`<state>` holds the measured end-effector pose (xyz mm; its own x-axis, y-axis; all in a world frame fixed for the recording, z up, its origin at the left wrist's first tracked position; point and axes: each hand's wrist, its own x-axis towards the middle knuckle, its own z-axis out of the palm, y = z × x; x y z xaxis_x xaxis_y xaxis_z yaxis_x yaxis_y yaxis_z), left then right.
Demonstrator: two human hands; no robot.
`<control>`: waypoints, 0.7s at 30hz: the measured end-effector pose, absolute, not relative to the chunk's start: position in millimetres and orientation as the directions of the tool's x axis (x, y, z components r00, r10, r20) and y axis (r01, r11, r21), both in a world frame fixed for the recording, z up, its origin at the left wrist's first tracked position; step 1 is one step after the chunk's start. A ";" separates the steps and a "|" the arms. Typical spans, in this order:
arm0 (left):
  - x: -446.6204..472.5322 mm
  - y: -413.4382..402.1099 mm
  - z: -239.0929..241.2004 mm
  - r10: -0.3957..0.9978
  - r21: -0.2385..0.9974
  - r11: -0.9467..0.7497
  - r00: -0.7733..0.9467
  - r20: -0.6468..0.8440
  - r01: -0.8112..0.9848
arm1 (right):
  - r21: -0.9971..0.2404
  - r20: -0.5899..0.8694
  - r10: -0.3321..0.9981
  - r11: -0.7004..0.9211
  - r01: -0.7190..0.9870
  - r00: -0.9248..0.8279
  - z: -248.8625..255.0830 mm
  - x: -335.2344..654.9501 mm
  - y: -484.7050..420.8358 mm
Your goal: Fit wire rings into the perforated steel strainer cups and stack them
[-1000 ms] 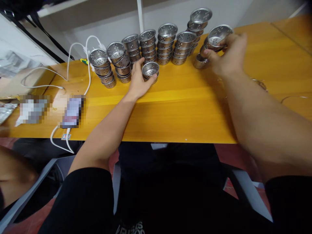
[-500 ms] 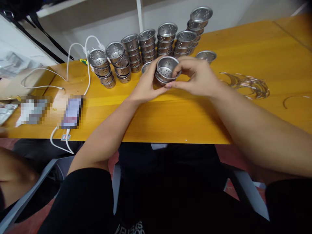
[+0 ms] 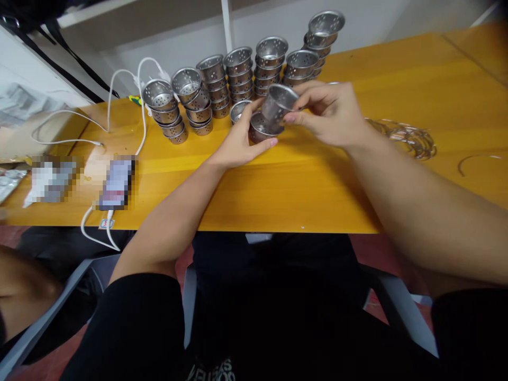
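My right hand (image 3: 331, 114) pinches the rim of a perforated metal strainer cup (image 3: 275, 106), which is tilted and slightly blurred. Just beneath it, a second strainer cup (image 3: 260, 131) sits in the curve of my left hand (image 3: 236, 142), with thumb and fingers around its side. The upper cup's base overlaps the lower one's mouth; I cannot tell whether they touch. Behind my left fingers another cup (image 3: 239, 110) is partly hidden.
Several stacks of the same cups, such as the leftmost stack (image 3: 161, 98) and the tall leaning stack (image 3: 326, 26), line the table's back. Thin curved wires (image 3: 408, 138) lie at right. A phone (image 3: 117, 182) with a white cable (image 3: 144, 114) is at left. A person's leg shows lower left.
My right hand has raised the upper cup out of the lower one and shifted slightly right. The left hand stays in place around the lower cup.
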<state>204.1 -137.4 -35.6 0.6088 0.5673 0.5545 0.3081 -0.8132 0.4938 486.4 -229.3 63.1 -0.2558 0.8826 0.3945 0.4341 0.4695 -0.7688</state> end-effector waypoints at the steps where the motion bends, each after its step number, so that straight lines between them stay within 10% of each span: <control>1: 201.9 -137.1 -36.2 0.567 0.502 -0.811 0.613 0.550 0.300 | -0.749 0.379 0.901 0.432 0.503 -0.209 63.7 491.9 -226.6; 21: 205.4 -136.3 -41.2 0.623 0.616 -0.750 0.571 0.535 0.241 | -0.401 0.085 0.996 0.020 0.916 0.015 49.7 542.6 -195.7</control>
<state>205.4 -136.3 -41.2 0.5711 0.6229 0.5347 0.2415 -0.7500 0.6158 542.6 -195.7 49.7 0.0151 0.9963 0.0852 0.9157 0.0204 -0.4013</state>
